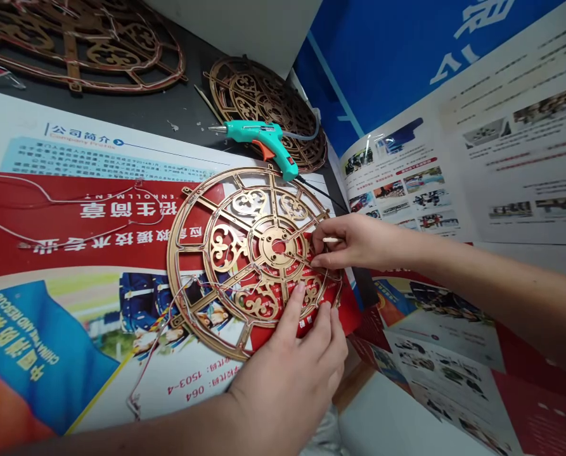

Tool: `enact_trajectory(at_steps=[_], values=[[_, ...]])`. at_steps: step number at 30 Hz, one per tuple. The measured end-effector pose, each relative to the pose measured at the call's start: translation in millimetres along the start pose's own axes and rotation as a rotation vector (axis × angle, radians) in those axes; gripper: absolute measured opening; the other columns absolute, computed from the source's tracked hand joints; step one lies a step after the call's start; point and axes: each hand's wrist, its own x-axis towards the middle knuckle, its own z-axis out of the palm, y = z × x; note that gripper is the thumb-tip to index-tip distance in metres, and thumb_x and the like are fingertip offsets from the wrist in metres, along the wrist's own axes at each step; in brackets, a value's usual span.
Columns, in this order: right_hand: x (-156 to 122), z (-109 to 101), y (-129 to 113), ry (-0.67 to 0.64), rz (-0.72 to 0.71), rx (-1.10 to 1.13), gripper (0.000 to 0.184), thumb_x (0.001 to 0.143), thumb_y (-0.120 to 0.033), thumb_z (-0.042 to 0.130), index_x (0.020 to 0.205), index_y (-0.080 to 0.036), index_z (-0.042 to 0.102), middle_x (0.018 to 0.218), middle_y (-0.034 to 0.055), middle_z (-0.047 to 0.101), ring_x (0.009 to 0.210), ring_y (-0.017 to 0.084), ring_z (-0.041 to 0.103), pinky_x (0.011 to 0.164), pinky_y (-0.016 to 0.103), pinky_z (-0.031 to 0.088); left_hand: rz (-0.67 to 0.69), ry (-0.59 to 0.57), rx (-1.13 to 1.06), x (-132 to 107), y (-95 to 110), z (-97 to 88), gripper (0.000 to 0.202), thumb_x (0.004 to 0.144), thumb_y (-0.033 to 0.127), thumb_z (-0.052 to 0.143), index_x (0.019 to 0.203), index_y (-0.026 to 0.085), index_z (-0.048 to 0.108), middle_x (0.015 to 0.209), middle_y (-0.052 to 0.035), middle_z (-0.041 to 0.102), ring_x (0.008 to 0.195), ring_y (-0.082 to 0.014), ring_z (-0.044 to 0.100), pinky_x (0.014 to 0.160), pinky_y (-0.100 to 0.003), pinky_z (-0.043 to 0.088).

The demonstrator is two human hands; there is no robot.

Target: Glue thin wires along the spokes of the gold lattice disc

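A round, gold-brown openwork wheel (279, 246) with scroll-shaped cutouts and thin wires along its rings lies on printed sheets. My left hand (295, 361) holds the wheel's lower right rim, one finger stretched over the openwork and the others bent at the edge; its thumb is hidden. At the wheel's right side, my right hand (342, 242) is closed in a pinch around a thin pale stick (331, 240). The pinching fingertips are close to the wires on the rings. A teal glue gun (258, 136) lies just beyond the wheel, its nozzle pointing left.
Two similar wheels lie behind, one at the far left (73, 73) and another under the glue gun (244, 85). Loose wire (59, 199) trails over the red printed sheet (35, 253). Printed boards (482, 209) rise on the right. A second stick (207, 100) lies at the back.
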Motion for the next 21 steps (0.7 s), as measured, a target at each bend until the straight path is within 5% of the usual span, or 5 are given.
enact_trajectory(at_steps=[10,21], values=[[3,7,-8,0.086,0.025,-0.066,0.024,0.081,-0.036,0.078,0.081,-0.021,0.060,0.061,-0.0063,0.054,0.057,0.009,0.042,0.054,0.025,0.035,0.023,-0.001,0.022,3,-6,-5.7,0.052,0.114,0.036,0.034,0.143,0.036,0.077,0.150,-0.0053,0.070,0.145,-0.0334,0.052,0.126,-0.072,0.034],[-11,41,-29,0.295,0.168,-0.379,0.012,0.078,-0.026,0.070,0.089,-0.023,0.065,0.068,-0.0026,0.062,0.061,0.014,0.048,0.059,0.029,0.034,0.032,0.008,0.044,5,-8,-8.3,0.052,0.116,0.034,0.032,0.139,0.040,0.078,0.143,0.0021,0.073,0.139,-0.0298,0.057,0.123,-0.068,0.033]])
